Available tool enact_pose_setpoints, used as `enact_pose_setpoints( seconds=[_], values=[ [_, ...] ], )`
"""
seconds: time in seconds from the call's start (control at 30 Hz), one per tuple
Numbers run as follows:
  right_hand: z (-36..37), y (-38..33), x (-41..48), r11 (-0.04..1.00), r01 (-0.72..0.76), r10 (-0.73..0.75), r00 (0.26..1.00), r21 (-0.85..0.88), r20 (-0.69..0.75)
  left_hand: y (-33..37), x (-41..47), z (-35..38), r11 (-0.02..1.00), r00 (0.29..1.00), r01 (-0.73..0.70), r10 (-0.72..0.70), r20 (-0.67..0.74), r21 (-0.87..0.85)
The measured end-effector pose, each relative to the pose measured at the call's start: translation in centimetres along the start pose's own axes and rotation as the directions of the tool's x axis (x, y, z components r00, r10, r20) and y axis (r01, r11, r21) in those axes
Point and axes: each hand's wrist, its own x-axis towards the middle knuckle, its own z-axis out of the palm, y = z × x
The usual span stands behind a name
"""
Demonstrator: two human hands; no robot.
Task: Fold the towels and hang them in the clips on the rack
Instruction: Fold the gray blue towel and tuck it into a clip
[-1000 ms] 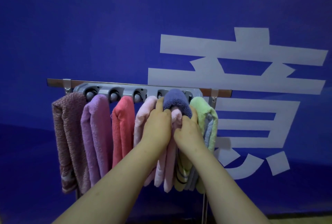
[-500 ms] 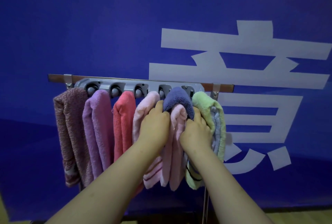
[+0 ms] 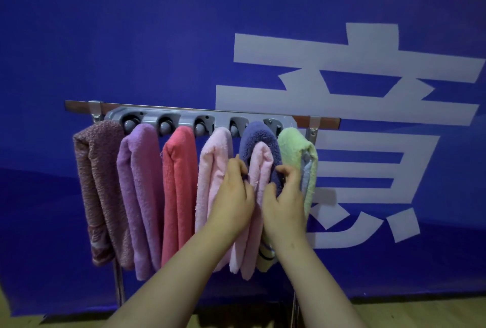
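Left hand [image 3: 231,196] and right hand [image 3: 285,197] are closed on the side edges of the blue-and-pink towel [image 3: 259,136], at its 9 and 3 o'clock. Fingers [image 3: 285,170] are curled into the blue fleece; pinch depth is hidden behind the backs of the hands.

The towel is hung folded, with its crown tucked under the fifth clip of the grey clip bar [image 3: 150,118], at 12 o'clock from the hands. Tails hang toward 6 o'clock.

Handling is judged light, soft, thick-piled and compressible, with no stiffness. The two layers are likely to slide on each other. Hold is best taken on both layers together, close under the fold, so the wad is kept narrow for the clip.

The pale pink towel [image 3: 211,170] is just beside at 9 o'clock, the green towel [image 3: 294,149] at 3 o'clock; either could be dragged along. The coral towel [image 3: 178,183], purple towel [image 3: 142,183] and brown towel [image 3: 92,170] are hung further toward 9 o'clock, apart from the hands.
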Motion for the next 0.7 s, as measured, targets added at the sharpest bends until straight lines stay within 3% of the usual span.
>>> enact_pose_setpoints(
  seconds=[0.17, 0.3, 0.43, 0.7],
  values=[
    [2.1, 0.6, -0.6, 0.984, -0.111, 0.100, 0.991, 0.140, 0.085, 1.7, -1.0, -0.1, 0.946, 0.986, 0.163, -0.166, 0.012, -0.280],
    [2.5, 0.5, -0.4, 0.959, -0.182, 0.146, 0.974, 0.219, 0.171, 1.4, -0.8, 0.5, 0.902, 0.974, 0.224, -0.221, 0.051, -0.371],
    [2.1, 1.1, -0.4, 0.961, -0.184, 0.150, 0.974, 0.204, 0.171, 1.6, -1.1, 0.2, 0.893, 0.969, 0.246, -0.229, 0.091, -0.378],
    [1.6, 2.4, -2.2, 0.962, -0.232, 0.235, 0.972, 0.143, -0.002, 1.1, -2.7, -0.2, 0.920, 0.953, 0.301, -0.296, 0.056, -0.250]
  ],
)
